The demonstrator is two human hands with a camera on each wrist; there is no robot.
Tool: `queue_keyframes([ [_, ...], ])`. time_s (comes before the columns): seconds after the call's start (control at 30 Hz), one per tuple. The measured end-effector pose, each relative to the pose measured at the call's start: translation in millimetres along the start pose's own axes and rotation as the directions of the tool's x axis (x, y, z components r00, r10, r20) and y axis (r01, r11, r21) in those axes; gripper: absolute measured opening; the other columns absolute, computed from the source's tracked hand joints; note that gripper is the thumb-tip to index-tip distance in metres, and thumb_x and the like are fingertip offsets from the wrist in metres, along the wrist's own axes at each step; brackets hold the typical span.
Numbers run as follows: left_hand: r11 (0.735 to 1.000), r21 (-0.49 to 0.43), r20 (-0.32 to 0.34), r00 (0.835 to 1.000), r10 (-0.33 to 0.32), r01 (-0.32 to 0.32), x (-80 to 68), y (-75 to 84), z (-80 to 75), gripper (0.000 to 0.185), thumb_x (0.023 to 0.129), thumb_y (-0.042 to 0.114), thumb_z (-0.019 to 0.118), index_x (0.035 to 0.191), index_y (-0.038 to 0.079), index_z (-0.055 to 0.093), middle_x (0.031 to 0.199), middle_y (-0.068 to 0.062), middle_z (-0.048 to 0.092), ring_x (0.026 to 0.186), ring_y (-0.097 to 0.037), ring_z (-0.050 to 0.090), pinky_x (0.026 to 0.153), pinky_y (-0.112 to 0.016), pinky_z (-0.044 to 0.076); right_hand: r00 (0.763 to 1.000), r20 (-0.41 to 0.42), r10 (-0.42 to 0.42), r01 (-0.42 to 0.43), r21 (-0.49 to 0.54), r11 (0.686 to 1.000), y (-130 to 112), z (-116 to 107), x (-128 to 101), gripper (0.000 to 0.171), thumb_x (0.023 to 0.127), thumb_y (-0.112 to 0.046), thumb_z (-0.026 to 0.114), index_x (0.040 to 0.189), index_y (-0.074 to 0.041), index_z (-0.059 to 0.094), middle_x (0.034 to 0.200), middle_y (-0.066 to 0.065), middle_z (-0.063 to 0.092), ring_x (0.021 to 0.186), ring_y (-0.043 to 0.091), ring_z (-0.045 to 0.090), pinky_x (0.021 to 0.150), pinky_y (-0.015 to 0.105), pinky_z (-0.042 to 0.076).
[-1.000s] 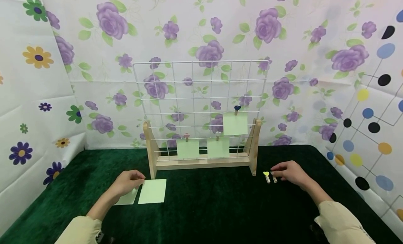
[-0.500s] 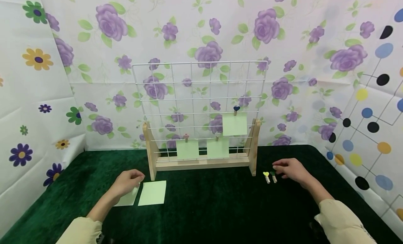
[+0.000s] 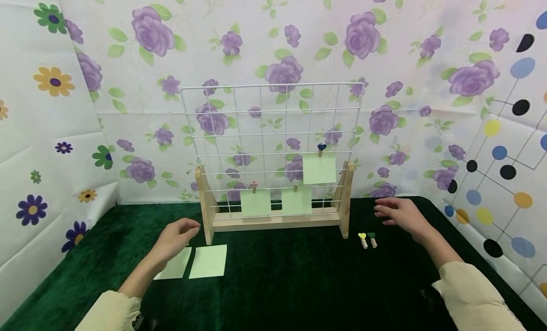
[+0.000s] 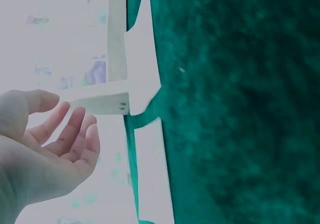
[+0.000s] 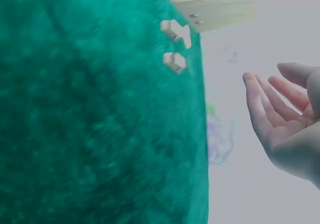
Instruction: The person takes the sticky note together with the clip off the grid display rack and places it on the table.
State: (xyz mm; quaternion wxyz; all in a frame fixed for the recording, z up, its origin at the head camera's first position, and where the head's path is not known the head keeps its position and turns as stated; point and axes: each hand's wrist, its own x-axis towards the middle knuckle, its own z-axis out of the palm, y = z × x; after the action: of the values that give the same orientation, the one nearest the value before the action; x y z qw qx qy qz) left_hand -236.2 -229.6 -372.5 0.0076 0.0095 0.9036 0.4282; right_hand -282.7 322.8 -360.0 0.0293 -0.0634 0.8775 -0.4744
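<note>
Two pale green paper squares lie side by side at the left, the left sheet [image 3: 174, 266] and the right sheet [image 3: 208, 261]. My left hand [image 3: 174, 241] is raised just above the left sheet with nothing in its loosely bent fingers, as the left wrist view also shows. At the right lie two small wooden clothespins, one with a yellow heart [image 3: 363, 240] and one with a green heart [image 3: 372, 240]. Above and right of them hovers my right hand [image 3: 403, 218], its fingers relaxed and holding nothing; in the right wrist view it is apart from the clothespins.
A white wire grid [image 3: 273, 112] stands upright in a wooden base [image 3: 275, 222] at the back. Clothespins hold three paper squares on it: a lower left one [image 3: 256, 203], a lower middle one [image 3: 297, 202] and a higher right one [image 3: 319, 169]. Dark green cloth [image 3: 282, 283] covers the table.
My right hand has left the green-heart clothespin, rising and drawing back to the right. My left hand has lifted slightly off the left sheet. Both clothespins and both sheets stay in place.
</note>
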Motion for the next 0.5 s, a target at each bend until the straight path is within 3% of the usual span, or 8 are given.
queue_keyframes([
  [0.17,0.999,-0.032,-0.025,0.999,0.036,-0.037,0.3,12.1,3.1,0.033,0.102,0.015,0.047,0.128,-0.005,0.052,0.126,-0.025,0.054,0.113,-0.039,0.053,0.088,-0.049,0.049,0.997,-0.055,-0.052,0.051,-0.02,0.998,-19.3,-2.3,-1.4,0.05,0.103,-0.031,0.048,0.134,0.009,0.048,0.126,0.027,0.056,0.11,0.035,0.059,0.085,0.041,0.053],
  [0.3,0.995,-0.069,-0.039,0.997,0.065,-0.068,-2.2,25.7,6.9,0.033,0.102,0.014,0.047,0.129,-0.005,0.051,0.128,-0.024,0.054,0.115,-0.038,0.052,0.09,-0.049,0.048,0.992,-0.088,-0.091,0.088,-0.033,0.996,-37.2,-3.4,-2.7,0.05,0.103,-0.033,0.048,0.134,0.007,0.05,0.125,0.025,0.058,0.106,0.027,0.061,0.081,0.031,0.053],
  [0.5,0.986,-0.113,-0.036,0.992,0.121,-0.125,-5.5,44.3,12.1,0.035,0.102,0.012,0.047,0.133,-0.004,0.048,0.131,-0.023,0.054,0.121,-0.038,0.048,0.096,-0.051,0.044,0.984,-0.106,-0.142,0.138,-0.045,0.989,-62.7,-0.8,-4.5,0.05,0.102,-0.033,0.049,0.134,0.005,0.051,0.127,0.024,0.057,0.106,0.027,0.061,0.079,0.023,0.052],
])
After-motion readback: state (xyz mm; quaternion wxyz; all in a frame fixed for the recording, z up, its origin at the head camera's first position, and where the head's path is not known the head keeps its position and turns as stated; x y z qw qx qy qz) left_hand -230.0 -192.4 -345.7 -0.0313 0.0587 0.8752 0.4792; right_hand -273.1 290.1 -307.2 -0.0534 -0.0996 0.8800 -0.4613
